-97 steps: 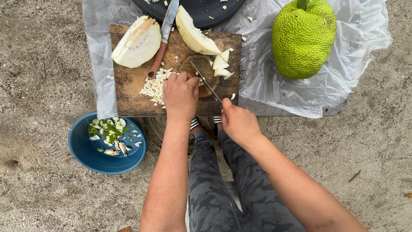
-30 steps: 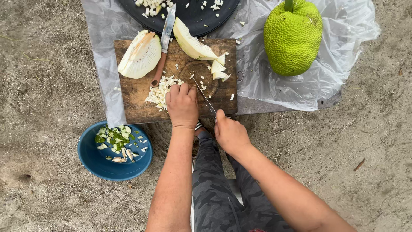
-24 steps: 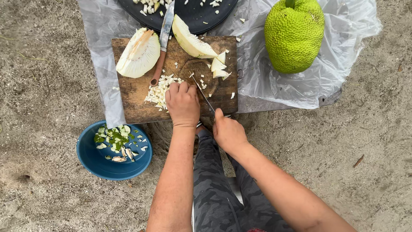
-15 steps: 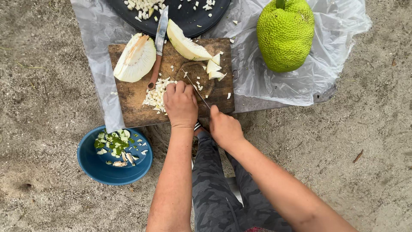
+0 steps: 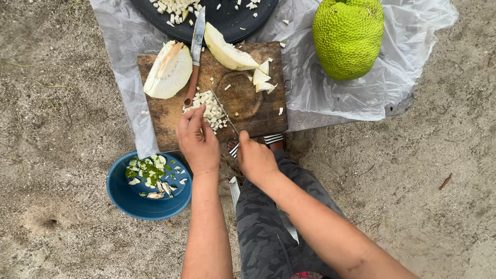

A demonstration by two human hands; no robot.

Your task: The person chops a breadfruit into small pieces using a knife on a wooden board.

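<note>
Where hand sat: chopped pile (image 5: 210, 108), gathered.

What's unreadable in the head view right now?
- Knife handle: hidden inside the right hand.
- Black tray: far part cut off by the top edge.
- Green fruit: top cut off by the top edge.
- Blue bowl: scraps too small to identify.

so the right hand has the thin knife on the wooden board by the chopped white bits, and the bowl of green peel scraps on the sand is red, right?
Not quite: the bowl is blue, not red, as the head view shows. The rest holds: the right hand holds the thin knife on the wooden board beside the chopped white bits, and the bowl of green peel scraps sits on the sand.
</note>
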